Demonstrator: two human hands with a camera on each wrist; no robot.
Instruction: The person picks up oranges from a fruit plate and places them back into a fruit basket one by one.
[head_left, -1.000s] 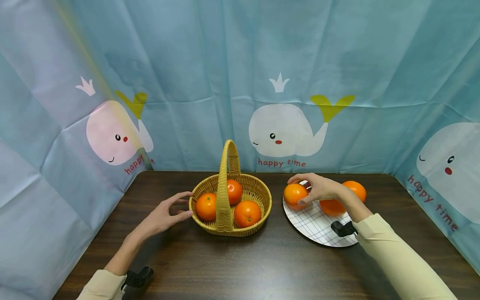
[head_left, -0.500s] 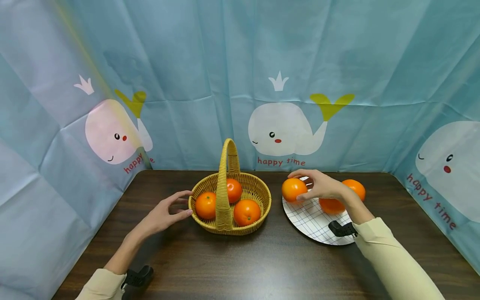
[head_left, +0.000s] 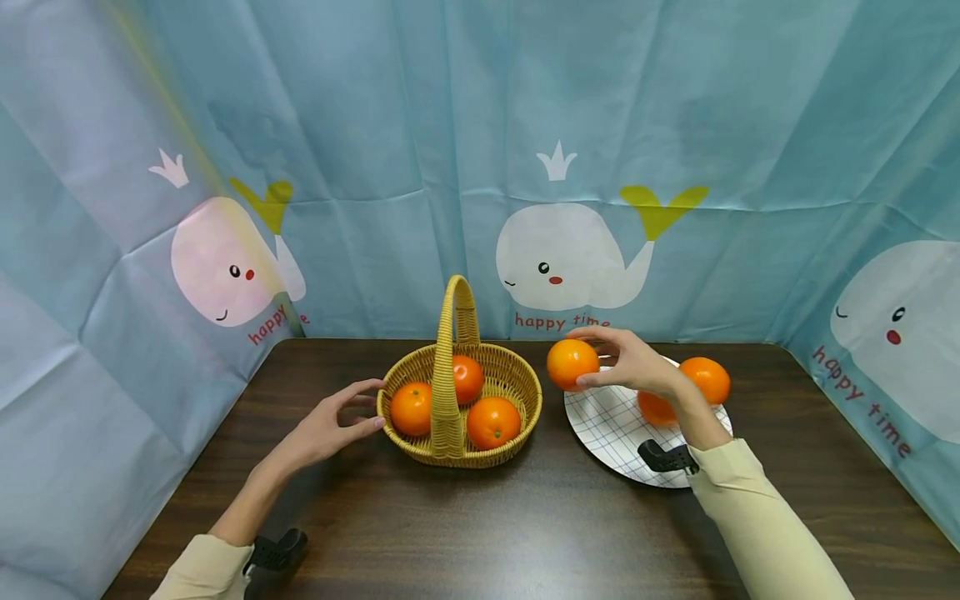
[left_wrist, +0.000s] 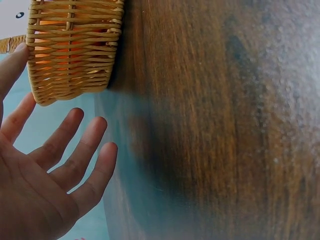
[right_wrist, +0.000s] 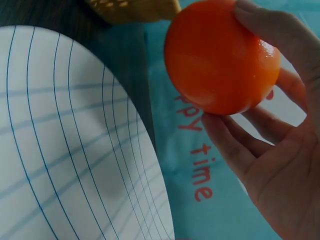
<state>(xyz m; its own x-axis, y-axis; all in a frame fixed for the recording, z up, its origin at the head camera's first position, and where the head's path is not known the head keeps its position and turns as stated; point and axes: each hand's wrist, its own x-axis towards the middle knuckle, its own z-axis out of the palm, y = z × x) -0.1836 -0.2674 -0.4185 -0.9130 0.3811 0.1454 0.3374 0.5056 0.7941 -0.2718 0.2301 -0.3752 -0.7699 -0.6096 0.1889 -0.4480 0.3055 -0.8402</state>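
Note:
My right hand (head_left: 637,363) grips an orange (head_left: 572,364) between thumb and fingers, held up at the plate's left edge. In the right wrist view that orange (right_wrist: 220,57) hangs clear of the checked plate (right_wrist: 75,145). My left hand (head_left: 322,429) touches the left rim of a yellow wicker basket (head_left: 517,417), thumb and a finger at the rim. The left wrist view shows the left hand (left_wrist: 55,175) with its other fingers spread beside the basket (left_wrist: 75,55). Three oranges lie in the basket, one of them (head_left: 493,423) right of the handle.
Two more oranges, one at the back right (head_left: 705,381) and one partly behind my right hand (head_left: 657,408), are on the white checked plate (head_left: 611,429). A blue curtain (head_left: 375,167) with whale prints hangs behind the dark wooden table (head_left: 480,533).
My right hand has lifted the orange off the plate and carried it left toward the basket. The left hand has stayed at the basket's rim.

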